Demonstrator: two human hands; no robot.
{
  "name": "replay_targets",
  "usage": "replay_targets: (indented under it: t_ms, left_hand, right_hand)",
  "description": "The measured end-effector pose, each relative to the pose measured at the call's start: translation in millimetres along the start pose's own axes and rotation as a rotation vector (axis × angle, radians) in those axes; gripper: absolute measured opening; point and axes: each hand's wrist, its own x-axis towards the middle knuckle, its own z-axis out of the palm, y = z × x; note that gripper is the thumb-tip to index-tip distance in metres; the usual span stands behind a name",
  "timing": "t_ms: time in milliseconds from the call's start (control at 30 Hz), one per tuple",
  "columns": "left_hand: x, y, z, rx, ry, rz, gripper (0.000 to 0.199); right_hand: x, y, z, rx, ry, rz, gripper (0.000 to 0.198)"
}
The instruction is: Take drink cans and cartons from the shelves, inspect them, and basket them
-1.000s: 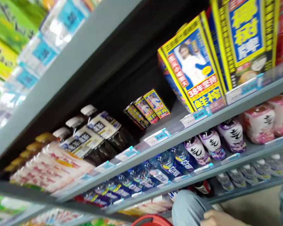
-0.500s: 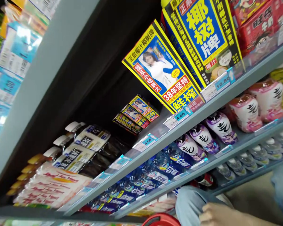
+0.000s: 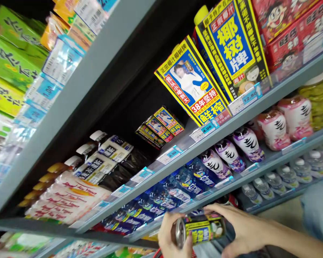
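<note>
A black and yellow coconut juice can (image 3: 201,229) lies tilted on its side between my hands, low in the view. My left hand (image 3: 170,233) grips its left end, with the thumb across the front near the silver rim. Around the can's right end, my right hand (image 3: 240,229) has its thumb and forefinger spread wide. The forefinger reaches along the can's upper side; whether it touches cannot be made out. Several small cans (image 3: 164,123) with similar yellow and black print stand on the shelf above, beside a large coconut juice carton (image 3: 196,84).
A grey shelf edge (image 3: 177,157) with price tags runs diagonally across. Dark tea bottles (image 3: 107,154) stand at left, red milk boxes (image 3: 288,50) upper right. Blue drink bottles (image 3: 177,190) and water bottles (image 3: 274,182) fill lower shelves. Something red (image 3: 157,253) shows beneath my left hand.
Both hands have come up into view with the can; earlier only one hand showed low at the right. The view has shifted, exposing more of the left-hand shelf.
</note>
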Motion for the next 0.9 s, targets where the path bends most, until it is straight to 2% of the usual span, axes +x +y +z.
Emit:
replay_targets:
  t_ms: [100,200,267,367,500,567,633,733,800,900]
  left_hand:
    - [37.4,36.0,67.5,-0.315,-0.11,0.127,0.04]
    - [62.1,59.9,129.9,-0.748,-0.236,0.057,0.042]
    - [69.5,66.7,163.6,-1.021,-0.333,-0.002,0.045]
    - [65.9,69.0,200.6,-1.259,-0.498,-0.079,0.066]
    - [48.3,80.6,219.3,-1.28,-0.831,-0.25,0.082]
    - [44.5,91.9,218.5,-1.306,-0.903,-0.289,0.084]
    - [45.8,101.7,216.1,-1.36,-0.895,-0.309,0.081]
    - [50.6,106.4,216.7,-1.412,-0.781,-0.328,0.072]
    - [52.5,103.7,221.3,-1.461,-0.691,-0.366,0.066]
    - [53.5,97.9,229.6,-1.568,-0.663,-0.489,0.07]
  right_hand:
    - [-2.5,2.6,-9.8,0.112,0.112,0.035,0.066]
    - [-9.9,2.7,-22.1,0.364,0.147,0.071,0.038]
    - [-14.7,4.8,-31.6,0.518,0.184,0.111,0.033]
    - [-24.2,15.4,-45.4,0.68,0.304,0.094,0.047]
    - [-45.2,22.6,-57.8,0.859,0.527,0.155,0.061]
    - [-52.6,15.8,-61.3,0.929,0.567,0.207,0.068]
    - [-54.1,4.8,-63.6,0.996,0.583,0.214,0.076]
    - [-46.2,-9.4,-65.2,1.041,0.623,0.196,0.08]
    - [-37.6,-12.5,-65.5,1.031,0.681,0.203,0.077]
    - [-26.4,-8.1,-64.7,1.021,0.758,0.221,0.068]
